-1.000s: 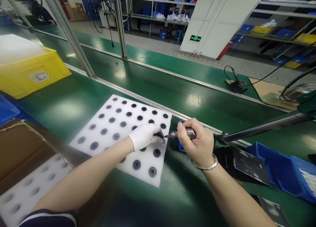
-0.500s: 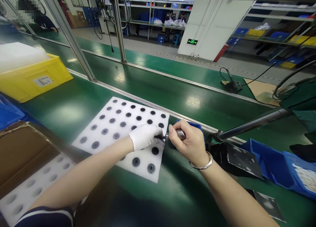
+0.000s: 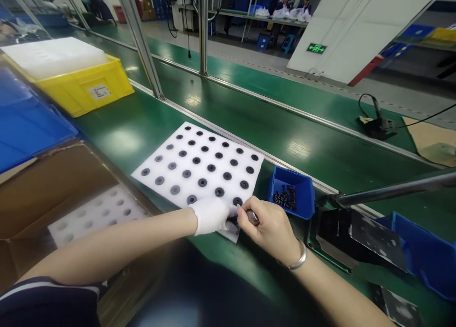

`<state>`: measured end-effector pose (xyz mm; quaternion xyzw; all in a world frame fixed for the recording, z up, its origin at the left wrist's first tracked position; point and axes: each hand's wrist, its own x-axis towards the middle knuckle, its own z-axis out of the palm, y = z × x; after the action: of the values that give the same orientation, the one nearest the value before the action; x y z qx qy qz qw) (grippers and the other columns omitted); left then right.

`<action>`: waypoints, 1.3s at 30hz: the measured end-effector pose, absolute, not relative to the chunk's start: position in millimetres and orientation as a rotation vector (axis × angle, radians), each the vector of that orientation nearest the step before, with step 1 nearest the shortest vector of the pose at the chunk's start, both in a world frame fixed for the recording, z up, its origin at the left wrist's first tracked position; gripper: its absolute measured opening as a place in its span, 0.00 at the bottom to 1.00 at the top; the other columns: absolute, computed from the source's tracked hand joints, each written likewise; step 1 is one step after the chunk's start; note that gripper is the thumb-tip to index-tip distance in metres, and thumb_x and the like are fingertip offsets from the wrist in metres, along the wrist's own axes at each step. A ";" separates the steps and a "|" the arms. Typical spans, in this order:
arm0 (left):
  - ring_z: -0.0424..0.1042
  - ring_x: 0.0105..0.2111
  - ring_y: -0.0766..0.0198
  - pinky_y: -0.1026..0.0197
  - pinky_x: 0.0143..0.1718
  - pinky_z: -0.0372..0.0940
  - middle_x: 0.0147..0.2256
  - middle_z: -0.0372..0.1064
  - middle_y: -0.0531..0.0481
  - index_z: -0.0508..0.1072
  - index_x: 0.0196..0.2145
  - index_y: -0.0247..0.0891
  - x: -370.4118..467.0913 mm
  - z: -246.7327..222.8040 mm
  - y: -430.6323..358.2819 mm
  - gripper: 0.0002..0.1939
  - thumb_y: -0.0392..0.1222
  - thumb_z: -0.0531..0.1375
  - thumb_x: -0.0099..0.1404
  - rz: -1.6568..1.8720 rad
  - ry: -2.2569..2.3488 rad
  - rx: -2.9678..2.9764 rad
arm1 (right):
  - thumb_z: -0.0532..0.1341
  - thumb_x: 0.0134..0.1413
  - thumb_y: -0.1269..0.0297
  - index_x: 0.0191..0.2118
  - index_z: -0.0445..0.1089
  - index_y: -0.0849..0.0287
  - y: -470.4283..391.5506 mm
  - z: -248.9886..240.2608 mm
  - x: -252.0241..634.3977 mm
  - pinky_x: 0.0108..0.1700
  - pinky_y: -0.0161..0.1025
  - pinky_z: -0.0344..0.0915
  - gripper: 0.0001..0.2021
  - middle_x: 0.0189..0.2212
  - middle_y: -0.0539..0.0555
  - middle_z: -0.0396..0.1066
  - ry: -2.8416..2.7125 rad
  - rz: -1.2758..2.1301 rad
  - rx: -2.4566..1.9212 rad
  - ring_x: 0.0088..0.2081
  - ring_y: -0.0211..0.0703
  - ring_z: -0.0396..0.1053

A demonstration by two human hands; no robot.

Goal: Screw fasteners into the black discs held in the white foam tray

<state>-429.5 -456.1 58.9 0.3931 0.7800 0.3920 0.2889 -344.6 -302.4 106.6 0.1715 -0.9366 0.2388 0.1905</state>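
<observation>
My left hand wears a white glove. Its darkened fingertips are closed over the near right corner of a white foam sheet; what they pinch is hidden. Round black parts sit in rows across that sheet. My right hand is bare, with a silver bangle at the wrist. It grips a hand tool by its shiny, rounded handle, and the tool's front end points at the left fingertips. The tip cannot be seen.
A blue bin of small black pieces stands right of the sheet. Farther right are a black metal stand and another blue bin. At left are a yellow crate, a blue tray and a cardboard box with a foam sheet inside.
The view has swung right and down, and the scene has shifted within it. Both hands stay together, now lower over the foam sheet's corner, uncovering the blue bin of black pieces.
</observation>
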 end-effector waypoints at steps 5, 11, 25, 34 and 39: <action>0.62 0.22 0.67 0.65 0.22 0.55 0.26 0.66 0.51 0.73 0.32 0.39 -449.5 94.3 -475.0 0.09 0.47 0.61 0.58 1.114 1.971 0.913 | 0.54 0.61 0.65 0.28 0.59 0.58 -307.3 102.1 -350.5 0.24 0.35 0.49 0.10 0.16 0.45 0.55 -2.661 0.608 0.476 0.19 0.35 0.55; 0.45 0.15 0.76 0.68 0.14 0.40 0.23 0.57 0.55 0.72 0.39 0.35 -480.5 99.8 -492.2 0.18 0.53 0.59 0.61 1.797 1.618 0.256 | 0.53 0.62 0.66 0.27 0.57 0.57 -319.9 96.9 -350.8 0.25 0.37 0.48 0.11 0.17 0.45 0.52 -2.737 0.551 0.599 0.19 0.36 0.53; 0.70 0.38 0.60 0.60 0.41 0.62 0.38 0.72 0.53 0.77 0.40 0.43 -471.1 65.5 -492.9 0.12 0.47 0.64 0.57 0.896 2.386 0.965 | 0.58 0.58 0.68 0.26 0.60 0.59 -310.8 137.5 -357.3 0.23 0.34 0.50 0.10 0.17 0.44 0.55 -2.538 0.740 0.510 0.18 0.32 0.54; 0.68 0.35 0.58 0.59 0.35 0.58 0.33 0.70 0.52 0.75 0.35 0.39 -475.2 73.9 -487.9 0.10 0.47 0.57 0.63 0.973 2.414 1.029 | 0.58 0.59 0.64 0.24 0.62 0.58 -298.2 130.9 -381.1 0.20 0.31 0.51 0.12 0.15 0.44 0.58 -2.378 1.016 0.111 0.17 0.31 0.53; 0.68 0.38 0.60 0.59 0.41 0.61 0.36 0.71 0.51 0.71 0.35 0.37 -474.4 79.6 -485.6 0.11 0.47 0.55 0.65 1.376 2.121 0.893 | 0.59 0.58 0.64 0.25 0.62 0.59 -296.0 135.6 -386.0 0.22 0.31 0.52 0.11 0.17 0.45 0.59 -2.224 1.059 0.041 0.18 0.32 0.54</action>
<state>-474.4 -485.6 79.6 0.3242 0.7702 0.4997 0.2280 -386.0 -296.0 135.6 0.0157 -0.8514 0.4054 0.3326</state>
